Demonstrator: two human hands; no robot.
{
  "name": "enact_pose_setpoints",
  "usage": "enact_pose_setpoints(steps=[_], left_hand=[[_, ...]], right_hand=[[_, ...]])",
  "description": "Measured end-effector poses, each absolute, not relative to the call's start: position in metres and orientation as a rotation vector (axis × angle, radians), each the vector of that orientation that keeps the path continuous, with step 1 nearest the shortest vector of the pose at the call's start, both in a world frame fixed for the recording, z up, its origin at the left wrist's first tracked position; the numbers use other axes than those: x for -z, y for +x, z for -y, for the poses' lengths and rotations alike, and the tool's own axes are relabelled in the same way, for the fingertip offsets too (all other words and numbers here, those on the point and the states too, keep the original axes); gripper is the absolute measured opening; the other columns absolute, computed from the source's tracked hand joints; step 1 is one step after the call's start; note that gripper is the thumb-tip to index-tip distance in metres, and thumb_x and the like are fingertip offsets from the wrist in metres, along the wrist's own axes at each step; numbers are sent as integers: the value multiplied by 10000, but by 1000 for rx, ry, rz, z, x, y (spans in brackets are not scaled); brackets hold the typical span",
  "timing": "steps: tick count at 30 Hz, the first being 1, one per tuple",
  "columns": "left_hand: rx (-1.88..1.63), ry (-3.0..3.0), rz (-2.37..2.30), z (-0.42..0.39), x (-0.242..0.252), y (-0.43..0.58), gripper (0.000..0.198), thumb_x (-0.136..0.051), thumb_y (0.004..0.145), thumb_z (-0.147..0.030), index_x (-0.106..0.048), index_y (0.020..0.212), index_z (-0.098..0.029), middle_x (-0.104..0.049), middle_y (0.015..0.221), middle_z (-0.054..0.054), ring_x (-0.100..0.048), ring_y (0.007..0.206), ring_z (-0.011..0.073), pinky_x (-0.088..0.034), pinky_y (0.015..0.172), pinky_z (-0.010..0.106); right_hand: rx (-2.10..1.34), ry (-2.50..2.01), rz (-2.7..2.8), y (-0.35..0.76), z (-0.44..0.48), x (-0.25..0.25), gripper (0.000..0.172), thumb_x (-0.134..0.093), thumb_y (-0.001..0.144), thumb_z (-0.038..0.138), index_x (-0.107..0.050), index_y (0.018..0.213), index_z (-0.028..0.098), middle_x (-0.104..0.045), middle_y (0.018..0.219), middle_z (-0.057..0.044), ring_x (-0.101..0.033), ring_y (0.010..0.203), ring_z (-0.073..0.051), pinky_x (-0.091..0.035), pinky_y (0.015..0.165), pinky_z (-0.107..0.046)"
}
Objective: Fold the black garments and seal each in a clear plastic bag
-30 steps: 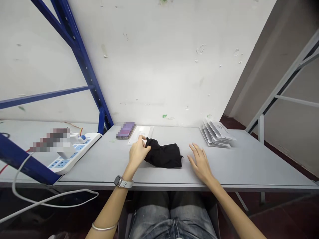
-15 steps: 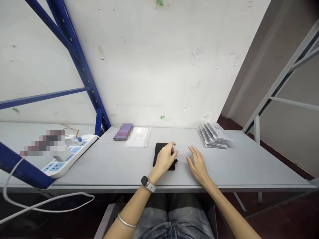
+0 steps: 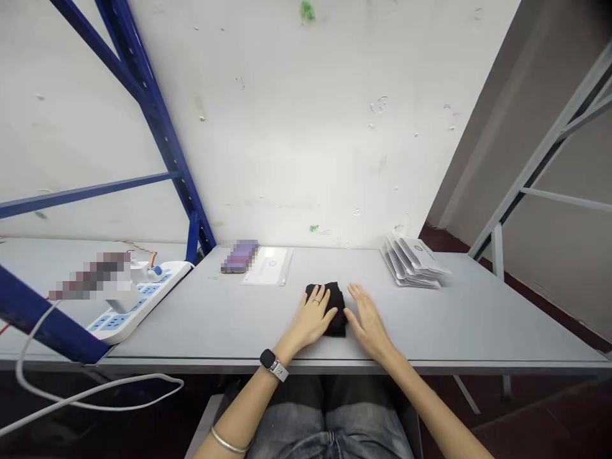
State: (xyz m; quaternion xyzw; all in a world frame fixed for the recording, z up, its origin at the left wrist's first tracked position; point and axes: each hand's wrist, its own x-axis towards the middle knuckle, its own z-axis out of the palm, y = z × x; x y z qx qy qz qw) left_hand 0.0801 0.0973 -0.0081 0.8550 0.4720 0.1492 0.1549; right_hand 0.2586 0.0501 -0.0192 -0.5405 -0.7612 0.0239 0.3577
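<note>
A small black item that looks like folded cloth or a pouch [image 3: 337, 319] lies flat near the front of the grey table. On its left part rests my left hand [image 3: 310, 319], palm down with fingers spread; a ring, a watch and a bangle are on that arm. My right hand [image 3: 370, 325] is just beside the item's right edge, fingers stretched out and slightly blurred, with nothing in it. Whether its thumb touches the edge I cannot tell. Part of the black item is hidden under my left hand.
A flat white packet [image 3: 268, 266] lies beside a purple phone-like object [image 3: 240, 256] at the back left. Several white packets [image 3: 414, 261] are stacked at the back right. A power strip [image 3: 138, 306] with plugs and a white cable [image 3: 95, 389] sits left, by a blue frame [image 3: 157, 121].
My left hand has gone from curled above the black item to flat upon it. The black item's outline has changed and sits slightly further right. My right hand has moved left towards it.
</note>
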Motion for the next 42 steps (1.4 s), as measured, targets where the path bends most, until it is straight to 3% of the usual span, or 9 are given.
enact_pose_setpoints(steps=[4,7,15,18,22,27,31,36,42], left_hand=[[-557,2362,-1538,-121,-7,61,529,-255,975,-376,-312,1442,-135,-260,1530,73,-181,1426,182,-203,1155,352],[-593,2281,-1772,-149,-15,35,554,-321,953,-301,-275,1431,-26,-242,1519,185,-165,1428,253,-189,1150,404],[-532,2314,-1818,-123,-11,-1,381,-384,932,-276,-519,1246,-108,-621,1180,168,-566,1129,278,-432,928,382],[-539,2367,-1794,-90,-10,-1,292,-426,911,-285,-598,1121,-179,-641,1086,103,-580,1057,256,-460,825,337],[-538,2405,-1752,-75,-12,-4,180,-487,867,-281,-642,831,-197,-624,942,65,-600,901,228,-445,691,298],[-588,2340,-1649,-88,-13,-11,167,-486,835,-247,-613,742,-192,-614,858,46,-597,754,189,-440,671,292],[-606,2359,-1639,-94,-8,-10,88,-498,779,-184,-586,776,-194,-613,912,62,-584,889,221,-452,784,333],[-592,2387,-1569,-97,1,0,107,-475,781,-163,-534,698,-195,-544,1256,84,-444,1229,267,-334,1027,483],[-589,2324,-1590,-93,10,20,174,-431,795,-134,-502,641,-175,-493,1336,141,-380,1306,319,-227,1048,627]], right_hand=[[-191,-1276,2124,225,-48,2,574,-342,967,398,-203,1488,200,-281,1523,-72,-182,1423,-214,-231,1151,-449],[-351,-1301,2288,212,-45,-6,634,-415,931,479,-233,1481,221,-252,1535,-68,-134,1432,-243,-219,1149,-459],[-526,-1416,2360,237,-33,-18,487,-630,810,374,-513,1271,267,-334,1488,-65,-216,1408,-276,-263,1122,-435],[-420,-1445,2330,246,-31,-17,554,-641,786,333,-471,1309,267,-316,1488,-73,-268,1385,-259,-288,1107,-408],[-327,-1485,2358,250,-37,-6,730,-610,799,392,-296,1446,268,-174,1558,-62,-143,1428,-258,-226,1126,-439],[-258,-1524,2407,246,-44,4,694,-545,826,267,-276,1464,224,-239,1538,-82,-206,1416,-223,-243,1107,-419],[-216,-1505,2376,244,-42,4,691,-551,813,253,-300,1456,220,-291,1517,-96,-254,1397,-241,-256,1091,-436],[-337,-1417,2321,243,-47,6,667,-583,801,303,-353,1426,273,-249,1536,-64,-194,1417,-238,-199,1123,-458],[-520,-1415,1995,218,-60,16,472,-397,890,219,-461,1356,250,-363,1486,-52,-245,1405,-193,-212,1132,-454]])
